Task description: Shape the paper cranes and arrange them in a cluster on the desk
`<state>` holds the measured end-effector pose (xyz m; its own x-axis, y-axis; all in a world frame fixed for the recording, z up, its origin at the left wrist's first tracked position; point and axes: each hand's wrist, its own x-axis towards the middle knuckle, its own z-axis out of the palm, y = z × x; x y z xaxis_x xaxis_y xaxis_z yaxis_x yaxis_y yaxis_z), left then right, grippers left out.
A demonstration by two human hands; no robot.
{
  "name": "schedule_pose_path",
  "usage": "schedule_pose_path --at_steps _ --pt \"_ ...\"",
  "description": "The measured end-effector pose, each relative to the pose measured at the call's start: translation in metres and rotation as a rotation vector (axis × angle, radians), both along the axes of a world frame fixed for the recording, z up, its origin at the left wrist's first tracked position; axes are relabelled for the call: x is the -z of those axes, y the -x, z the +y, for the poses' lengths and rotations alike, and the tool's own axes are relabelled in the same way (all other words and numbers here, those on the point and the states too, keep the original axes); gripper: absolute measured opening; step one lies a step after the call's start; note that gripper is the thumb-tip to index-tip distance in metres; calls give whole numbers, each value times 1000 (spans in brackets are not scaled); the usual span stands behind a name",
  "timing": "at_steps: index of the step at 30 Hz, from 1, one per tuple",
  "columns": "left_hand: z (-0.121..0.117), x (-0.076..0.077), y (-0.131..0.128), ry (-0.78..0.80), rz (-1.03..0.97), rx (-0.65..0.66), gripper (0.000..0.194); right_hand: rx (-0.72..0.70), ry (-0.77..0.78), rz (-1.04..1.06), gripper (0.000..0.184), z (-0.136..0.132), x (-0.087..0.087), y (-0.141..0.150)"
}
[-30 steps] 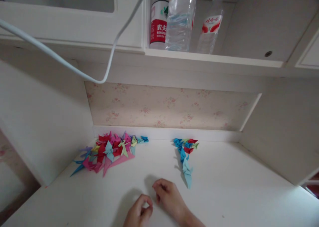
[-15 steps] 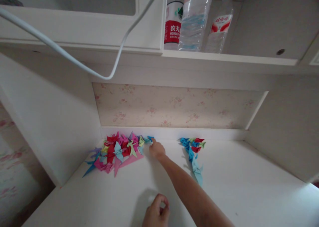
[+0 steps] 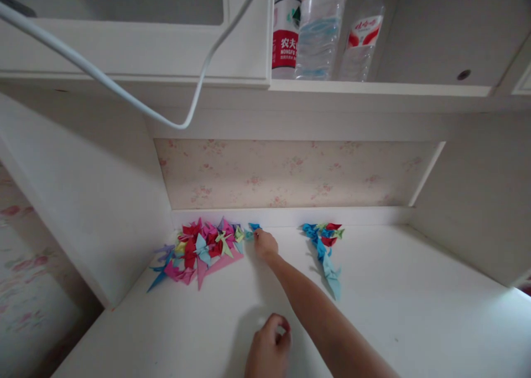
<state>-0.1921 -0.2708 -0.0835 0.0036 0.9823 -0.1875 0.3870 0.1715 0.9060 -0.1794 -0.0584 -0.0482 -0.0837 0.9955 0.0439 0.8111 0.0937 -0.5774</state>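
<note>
My right hand reaches to the back of the white desktop, its fingers pinched at a small blue paper crane. Just left of it lies a heap of folded paper cranes in pink, red, light blue, green and purple. To the right, a line of cranes in blue, red and green ends in a light blue crane at its near end. Near the bottom of the view, my left hand is held with thumb and fingers curled together, and nothing shows in it.
A shelf overhead holds several plastic water bottles. A white cable hangs across the upper left. White side panels and a floral back wall enclose the white desktop.
The camera view has shifted slightly. My right hand has moved a little away from the heap's edge, beside the blue crane. My left hand stays curled and appears slightly further right.
</note>
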Motion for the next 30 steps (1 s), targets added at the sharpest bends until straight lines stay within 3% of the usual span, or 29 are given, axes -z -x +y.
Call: schedule_pose_path --at_steps 4,8,10,13,15,19,22,26,30 --pt "-3 -8 0 -41 -41 -20 12 7 -10 147 28 -14 2 -23" --pt "-3 -8 2 -77 -100 -75 12 -67 -1 326 27 -50 6 -44" --pt "-3 -9 4 -110 -120 -97 15 -96 31 498 28 -77 8 -58" --pt "-2 -11 7 -128 -126 -132 24 -87 141 933 29 -120 7 -87" --pt "-2 -14 8 -157 -134 -165 32 -57 181 1088 32 -148 4 -110" --pt "-7 -21 8 -116 -198 -175 43 -34 197 1099 33 -190 -4 -151" --pt "-13 -26 10 -28 -309 -127 47 -73 183 1083 36 -205 -2 -169" --pt "-22 -31 9 -10 -393 -50 45 -108 153 1097 44 -211 12 -172" --pt "-29 -33 3 -64 -292 -7 43 -180 152 1107 45 -213 22 -167"
